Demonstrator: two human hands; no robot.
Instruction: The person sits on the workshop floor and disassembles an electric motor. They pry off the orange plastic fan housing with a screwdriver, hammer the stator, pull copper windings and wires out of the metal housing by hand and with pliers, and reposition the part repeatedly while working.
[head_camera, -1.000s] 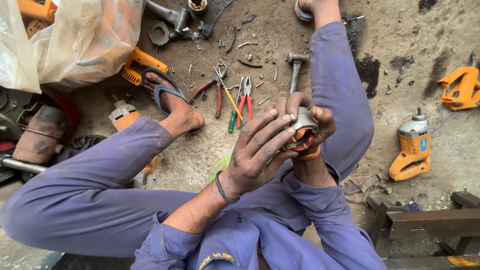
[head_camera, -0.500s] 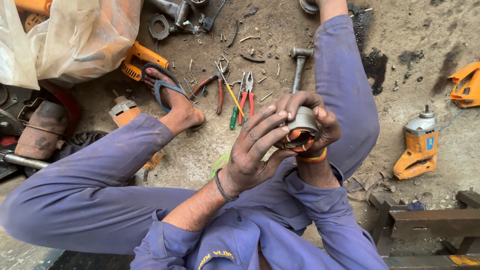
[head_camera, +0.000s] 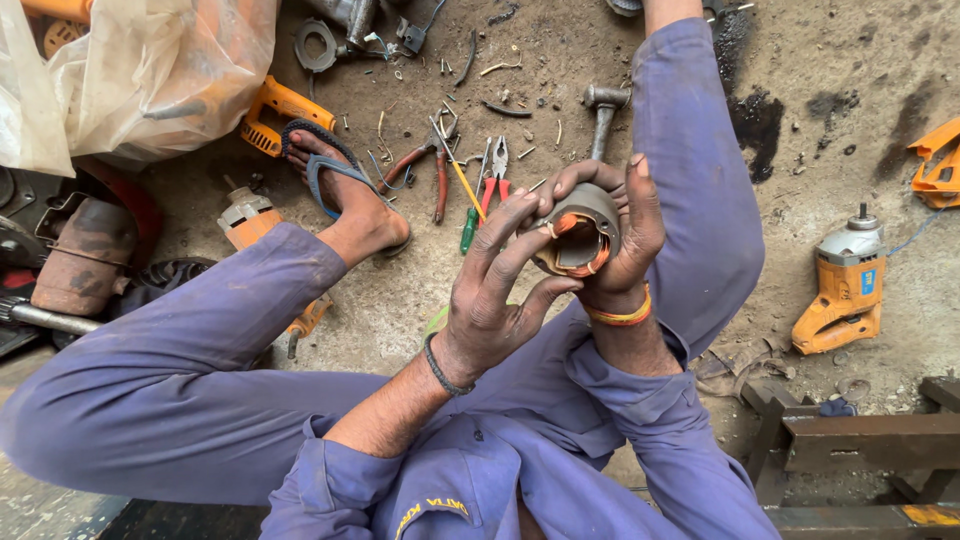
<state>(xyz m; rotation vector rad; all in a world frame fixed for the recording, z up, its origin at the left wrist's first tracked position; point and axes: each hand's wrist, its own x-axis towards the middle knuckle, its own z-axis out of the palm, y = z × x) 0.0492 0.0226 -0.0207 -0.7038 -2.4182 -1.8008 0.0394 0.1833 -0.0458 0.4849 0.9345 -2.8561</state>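
Since the earlier frame the view has slid a little: hammer (head_camera: 603, 112) and pliers (head_camera: 432, 168) sit slightly lower in frame, both hands and the part keep nearly the same pose at centre. Concrete floor (head_camera: 820, 120) fills the frame, strewn with tools; clear plastic bag (head_camera: 150, 70) upper left, orange power tool body (head_camera: 845, 290) at right, sandalled foot (head_camera: 350, 195) left of centre, red-handled cutters (head_camera: 497, 170) and green screwdriver (head_camera: 470, 225) just above the hands. Right hand (head_camera: 625, 235) cups the grey motor stator (head_camera: 580, 232) from behind and the right, fingers (head_camera: 590, 178) curled over its top rim, clamped on it. Left hand (head_camera: 495, 300) comes from lower left, fingers (head_camera: 510, 225) spread apart, tips touching the stator's left edge and orange-copper windings. Stator sits at frame centre, held above the lap, open end facing the camera.
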